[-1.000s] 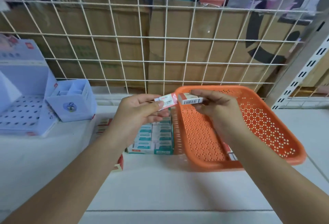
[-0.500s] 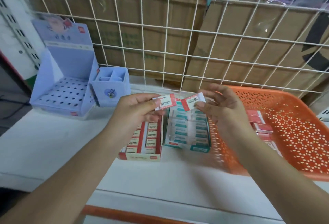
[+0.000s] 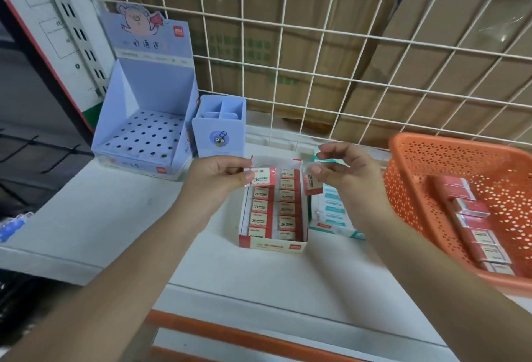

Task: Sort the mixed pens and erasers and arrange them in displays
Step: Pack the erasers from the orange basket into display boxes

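My left hand pinches a red-and-white 2B eraser just above the back of the red eraser display box, which holds two rows of the same erasers. My right hand pinches a second red 2B eraser, tilted on end, over the gap between the red box and a teal eraser box beside it. More red erasers lie in the orange perforated basket at the right.
A pale blue pen display stand with holes and a blue divided pen cup stand at the back left on the white shelf. A white wire grid backs the shelf, with cardboard boxes behind it.
The view has swung left and down. Both hands with their erasers have come down closer to the red display box; the right eraser has turned on end.
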